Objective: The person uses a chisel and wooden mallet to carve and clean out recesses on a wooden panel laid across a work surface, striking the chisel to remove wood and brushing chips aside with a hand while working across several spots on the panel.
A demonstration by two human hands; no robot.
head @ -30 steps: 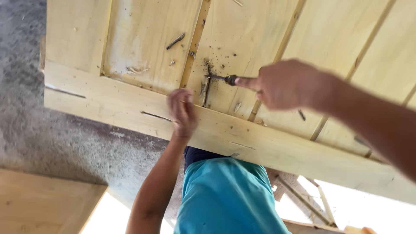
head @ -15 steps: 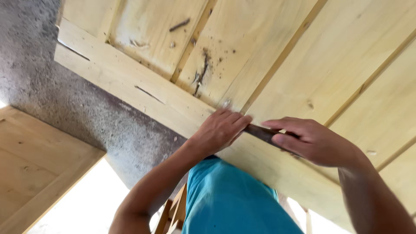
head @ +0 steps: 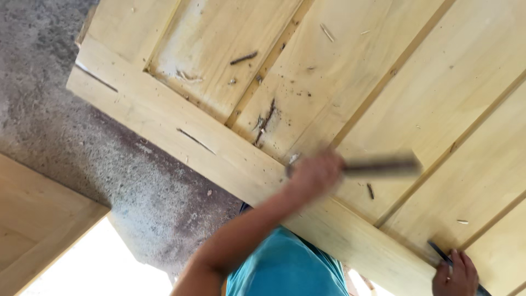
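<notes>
Nearest the camera is the person's teal shirt at the bottom edge, with the left forearm rising from it toward the wood.

The right hand sits at the lower right corner, partly cut off by the frame. Its fingers are curled round a thin dark tool, whose tip lies on the lower rail close to a groove. The grip is closed on that tool; what kind of tool it is cannot be told from this view.

The left hand is near the middle, badly motion-blurred. It is closed round one end of a long dark bar-shaped tool, which runs out to the right, roughly level, across the boards. Blur hides the tool's head, so whether it touches the wood cannot be told.

Both hands are over a pale wooden door panel, made of a broad cross rail with grooved vertical boards above it. Just up and left of the left hand, a dark ragged gouge marks a board beside a groove, with dark specks scattered round it. Further up, a small dark splinter lies on a recessed board.

Beyond the panel, at left, is rough grey concrete floor. A second pale board fills the lower left corner.
</notes>
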